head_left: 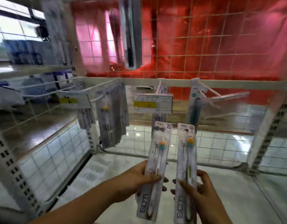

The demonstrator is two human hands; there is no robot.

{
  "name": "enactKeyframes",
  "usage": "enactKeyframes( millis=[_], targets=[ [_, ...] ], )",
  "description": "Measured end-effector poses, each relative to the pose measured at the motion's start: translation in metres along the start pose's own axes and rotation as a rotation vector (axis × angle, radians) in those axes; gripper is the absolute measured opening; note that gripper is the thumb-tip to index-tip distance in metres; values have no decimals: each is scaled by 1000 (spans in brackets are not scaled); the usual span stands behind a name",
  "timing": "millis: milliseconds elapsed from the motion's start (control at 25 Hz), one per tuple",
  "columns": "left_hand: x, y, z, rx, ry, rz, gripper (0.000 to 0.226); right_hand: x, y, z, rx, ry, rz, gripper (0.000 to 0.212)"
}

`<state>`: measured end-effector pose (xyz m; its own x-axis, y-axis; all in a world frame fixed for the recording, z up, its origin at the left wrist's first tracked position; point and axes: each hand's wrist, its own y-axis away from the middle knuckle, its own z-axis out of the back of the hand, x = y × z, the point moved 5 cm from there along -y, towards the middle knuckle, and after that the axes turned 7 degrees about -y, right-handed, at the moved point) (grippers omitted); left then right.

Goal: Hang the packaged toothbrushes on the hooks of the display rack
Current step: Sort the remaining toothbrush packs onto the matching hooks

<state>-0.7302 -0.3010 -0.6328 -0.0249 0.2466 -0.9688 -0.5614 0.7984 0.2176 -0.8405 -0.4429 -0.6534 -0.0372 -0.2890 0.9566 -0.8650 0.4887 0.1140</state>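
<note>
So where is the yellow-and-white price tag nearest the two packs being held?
The yellow-and-white price tag hangs mid-frame in the head view on the white wire rack, just above the clear toothbrush pack that the left hand grips.

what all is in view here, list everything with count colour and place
held packs: two, white with orange-green brush heads, one in each hand, low centre, upright
hung packs: one thick row, pale grey, on a hook left of centre; count unclear
teal pack: one, on a hook right of centre
top pack: one, grey and dark, hanging at top centre
price tags: two, white with yellow, at hook tips, centre and left
bare hooks: a few, white, right side
rack: one, white wire grid and rail, across the middle
sheet: red, behind the grid
left hand: grips the left pack
right hand: grips the right pack
</note>
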Motion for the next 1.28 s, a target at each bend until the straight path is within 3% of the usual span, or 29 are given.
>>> enactKeyframes(
  millis=[280, 400, 560, 800, 1000, 1120, 1280],
  targets=[
    [26, 38, 51, 14, 38, 19, 39, -15, -3, -67, 68, -26, -51, 36],
    [40, 48, 68, -40, 54, 27, 38, -18, -4, -90, 158, -131, -97, 20],
    [44, 60, 89, -144, 62, -11, 28, -24, -10, -121, 216, -164, -132, 28],
    [10, 53, 133, -289, -74, -146, 22, -9, -36, -155, 238, -10, 44, 34],
    [-15, 18, 169, -443, -122, -244, 27, 1, -57, -164, 288, -37, 116, 35],
    [-18, 2, 177, -459, -77, -308, 24, 4, -64, -164, 315, -55, 93, 35],
    [-14, -6, 184, -410, -32, -346, 44, 16, -75, -171, 340, 2, 141, 34]
  ],
)
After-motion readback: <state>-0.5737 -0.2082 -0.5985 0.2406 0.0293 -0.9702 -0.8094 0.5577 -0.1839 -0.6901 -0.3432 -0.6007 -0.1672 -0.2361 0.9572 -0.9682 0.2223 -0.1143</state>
